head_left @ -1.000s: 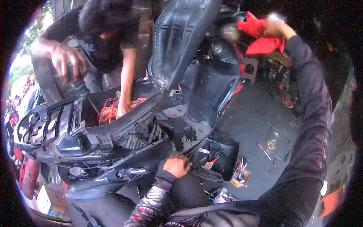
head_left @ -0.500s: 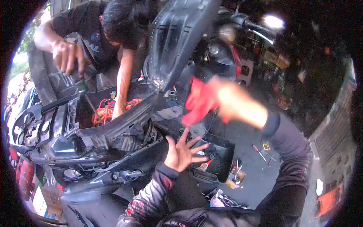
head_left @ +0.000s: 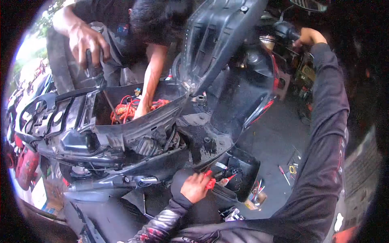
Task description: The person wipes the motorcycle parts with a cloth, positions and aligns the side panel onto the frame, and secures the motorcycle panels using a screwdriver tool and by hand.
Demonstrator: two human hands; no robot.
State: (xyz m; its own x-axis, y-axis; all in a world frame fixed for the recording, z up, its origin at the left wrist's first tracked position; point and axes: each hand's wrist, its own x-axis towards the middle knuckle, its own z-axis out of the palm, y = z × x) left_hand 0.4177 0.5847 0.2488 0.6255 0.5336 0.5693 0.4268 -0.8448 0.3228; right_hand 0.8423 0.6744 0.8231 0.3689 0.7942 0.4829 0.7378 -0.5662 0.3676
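My left hand (head_left: pixel 195 187) is closed round a red cloth (head_left: pixel 210 180), low beside the scooter's footboard and above my knee. Far to the upper right, my right hand (head_left: pixel 311 37) has its fingers wrapped round the scooter's handlebar grip (head_left: pixel 286 30). The scooter (head_left: pixel 142 125) stands with its seat (head_left: pixel 219 36) tipped up. A co-worker's hand (head_left: pixel 87 44) holds a screwdriver (head_left: pixel 106 93) that points down into the compartment under the seat. The co-worker's other hand (head_left: pixel 142 110) touches a bundle of red and orange cord or wire (head_left: pixel 125 109) there.
A black open bin (head_left: pixel 247 172) with parts in it lies beside the footboard. On the floor (head_left: pixel 271 137) are a small box of tools (head_left: pixel 256 199), a red-handled screwdriver (head_left: pixel 283 173) and a yellow gasket-like piece (head_left: pixel 291 169). A mirror (head_left: pixel 310 5) juts in at the top.
The red cloth has passed from my right hand to my left hand, which was spread open half a second ago. My right hand has moved back up to the handlebar. The view has shifted slightly.
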